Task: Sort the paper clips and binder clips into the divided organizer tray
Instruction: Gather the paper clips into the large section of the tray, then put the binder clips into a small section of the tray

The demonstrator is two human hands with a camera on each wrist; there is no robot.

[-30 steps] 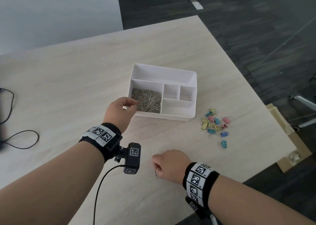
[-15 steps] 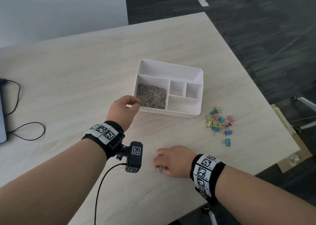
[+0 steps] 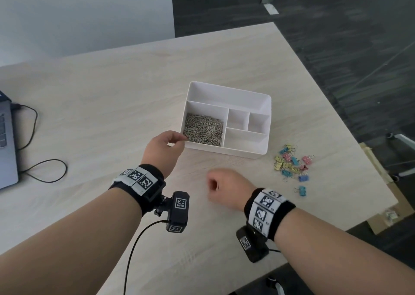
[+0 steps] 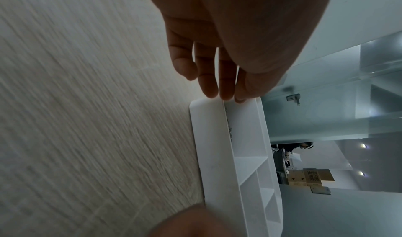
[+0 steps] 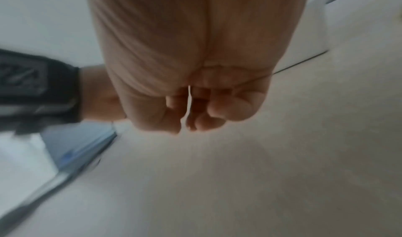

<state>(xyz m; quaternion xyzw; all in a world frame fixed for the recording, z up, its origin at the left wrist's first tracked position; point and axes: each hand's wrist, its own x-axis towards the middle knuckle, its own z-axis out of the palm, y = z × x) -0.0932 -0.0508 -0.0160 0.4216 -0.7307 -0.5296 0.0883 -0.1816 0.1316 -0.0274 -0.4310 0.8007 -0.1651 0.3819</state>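
A white divided organizer tray (image 3: 226,90) sits mid-table, its near-left compartment filled with silver paper clips (image 3: 204,128). The other compartments hold nothing. My left hand (image 3: 177,141) pinches the tray's near-left corner, thumb over the rim and fingers (image 4: 208,86) on the outer wall (image 4: 213,146). My right hand (image 3: 215,185) is curled into a fist just above the table, in front of the tray. In the right wrist view its fingers (image 5: 195,120) fold into the palm, and the paper clip it covered earlier is hidden. Several coloured binder clips (image 3: 292,162) lie loose to the right of the tray.
A laptop (image 3: 6,146) with a looped black cable (image 3: 45,171) sits at the left edge. The table's right edge (image 3: 359,142) runs just past the binder clips, with cardboard (image 3: 381,218) on the floor below it.
The loose paper clip under my right fingers is gone from the table. My right hand has closed into a fist and moved toward the tray. My left hand stays at the tray corner.
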